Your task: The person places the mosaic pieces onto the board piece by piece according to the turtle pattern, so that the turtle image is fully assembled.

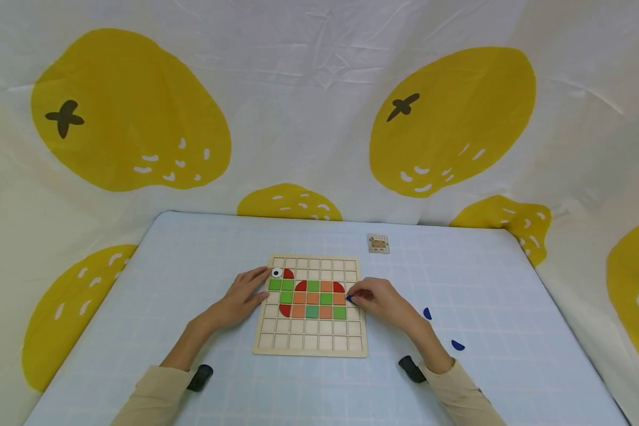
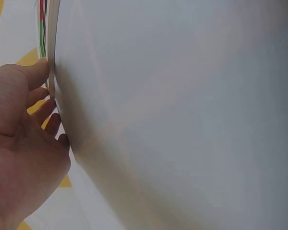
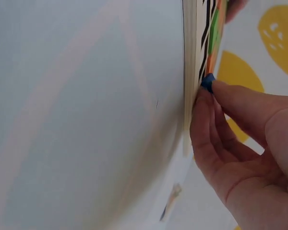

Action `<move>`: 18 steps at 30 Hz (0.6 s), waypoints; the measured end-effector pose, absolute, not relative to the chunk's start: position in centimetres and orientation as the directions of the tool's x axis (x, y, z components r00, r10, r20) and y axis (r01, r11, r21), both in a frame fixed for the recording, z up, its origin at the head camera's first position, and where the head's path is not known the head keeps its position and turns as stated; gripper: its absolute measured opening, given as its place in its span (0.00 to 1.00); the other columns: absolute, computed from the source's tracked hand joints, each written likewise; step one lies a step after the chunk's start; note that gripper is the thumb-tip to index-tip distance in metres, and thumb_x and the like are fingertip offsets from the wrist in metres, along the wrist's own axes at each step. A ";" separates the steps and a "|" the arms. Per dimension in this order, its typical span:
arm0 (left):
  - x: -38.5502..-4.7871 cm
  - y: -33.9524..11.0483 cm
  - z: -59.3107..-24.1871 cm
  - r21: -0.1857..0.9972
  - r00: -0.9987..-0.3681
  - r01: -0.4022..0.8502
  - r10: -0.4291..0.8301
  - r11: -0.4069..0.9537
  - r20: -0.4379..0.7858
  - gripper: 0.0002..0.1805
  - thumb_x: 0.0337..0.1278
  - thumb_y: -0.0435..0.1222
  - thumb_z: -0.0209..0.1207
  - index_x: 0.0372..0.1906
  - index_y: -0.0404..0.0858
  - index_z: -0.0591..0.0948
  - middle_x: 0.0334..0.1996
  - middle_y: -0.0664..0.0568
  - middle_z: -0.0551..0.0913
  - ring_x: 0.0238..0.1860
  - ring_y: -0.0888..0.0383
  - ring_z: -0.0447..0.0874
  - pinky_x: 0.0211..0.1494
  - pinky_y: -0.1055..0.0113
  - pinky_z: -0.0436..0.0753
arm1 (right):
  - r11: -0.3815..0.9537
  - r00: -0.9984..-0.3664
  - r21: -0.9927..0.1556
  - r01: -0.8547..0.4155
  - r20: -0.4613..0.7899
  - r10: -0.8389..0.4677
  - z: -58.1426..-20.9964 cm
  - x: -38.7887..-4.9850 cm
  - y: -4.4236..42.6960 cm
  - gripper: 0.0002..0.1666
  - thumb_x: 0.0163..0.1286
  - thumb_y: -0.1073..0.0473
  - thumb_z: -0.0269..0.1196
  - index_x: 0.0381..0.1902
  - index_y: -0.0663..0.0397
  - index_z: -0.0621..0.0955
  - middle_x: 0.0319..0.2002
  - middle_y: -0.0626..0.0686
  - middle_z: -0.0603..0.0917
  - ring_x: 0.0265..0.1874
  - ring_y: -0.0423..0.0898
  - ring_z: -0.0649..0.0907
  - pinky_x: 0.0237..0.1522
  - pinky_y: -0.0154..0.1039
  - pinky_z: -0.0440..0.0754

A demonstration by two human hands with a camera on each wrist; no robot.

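A square wooden grid board (image 1: 311, 343) lies on the table with green, orange, teal and red pieces in its cells. At the upper left sits an eye piece (image 1: 277, 273), white with a black dot. My right hand (image 1: 379, 300) pinches a small blue piece (image 3: 208, 82) between thumb and fingers over the board's right side; its full outline is covered by the fingertips. On the opposite side, my left hand (image 1: 238, 300) rests at the board's left edge with fingers extended. The left wrist view shows that thumb (image 2: 37, 72) at the board's rim.
Two blue half-round pieces, one nearer (image 1: 458, 345) and one farther (image 1: 427, 313), lie right of the board. A small pattern card (image 1: 378, 243) lies near the back of the pale checked table (image 1: 207, 236). Behind hangs a cloth (image 1: 298, 118) with yellow fruit shapes.
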State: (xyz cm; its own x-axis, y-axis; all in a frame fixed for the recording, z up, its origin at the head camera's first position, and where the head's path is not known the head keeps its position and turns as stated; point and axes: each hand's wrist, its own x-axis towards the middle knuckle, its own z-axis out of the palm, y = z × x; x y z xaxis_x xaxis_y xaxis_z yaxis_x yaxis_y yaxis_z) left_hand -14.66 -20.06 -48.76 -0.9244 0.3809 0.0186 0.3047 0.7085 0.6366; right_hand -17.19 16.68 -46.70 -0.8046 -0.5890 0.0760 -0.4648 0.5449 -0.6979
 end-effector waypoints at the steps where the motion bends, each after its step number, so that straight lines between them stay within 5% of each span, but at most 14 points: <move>1: -14.7 -20.1 -48.8 0.638 -0.925 0.303 0.380 0.708 0.018 0.33 0.77 0.35 0.56 0.80 0.32 0.60 0.78 0.36 0.59 0.75 0.35 0.55 0.73 0.35 0.63 | 0.549 -0.809 -0.698 -0.459 0.073 -0.584 -46.7 -17.2 16.6 0.07 0.71 0.69 0.66 0.45 0.62 0.87 0.39 0.52 0.86 0.35 0.42 0.80 0.42 0.34 0.83; 18: -14.6 -20.1 -48.9 0.642 -0.926 0.301 0.376 0.705 0.021 0.33 0.77 0.35 0.55 0.79 0.32 0.60 0.78 0.36 0.59 0.75 0.35 0.54 0.73 0.35 0.63 | 0.633 -0.902 -0.712 -0.304 0.001 -0.432 -47.0 -17.3 15.6 0.03 0.69 0.66 0.70 0.38 0.58 0.84 0.28 0.46 0.81 0.28 0.41 0.77 0.32 0.31 0.78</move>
State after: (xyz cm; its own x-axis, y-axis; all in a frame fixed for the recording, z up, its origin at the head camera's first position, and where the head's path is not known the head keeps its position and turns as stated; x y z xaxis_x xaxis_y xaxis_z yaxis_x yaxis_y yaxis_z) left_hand -14.60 -20.07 -48.92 -0.9264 0.3759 0.0213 0.3010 0.7053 0.6418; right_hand -17.25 15.56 -46.99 -0.9018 -0.4321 0.0015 -0.3043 0.6328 -0.7120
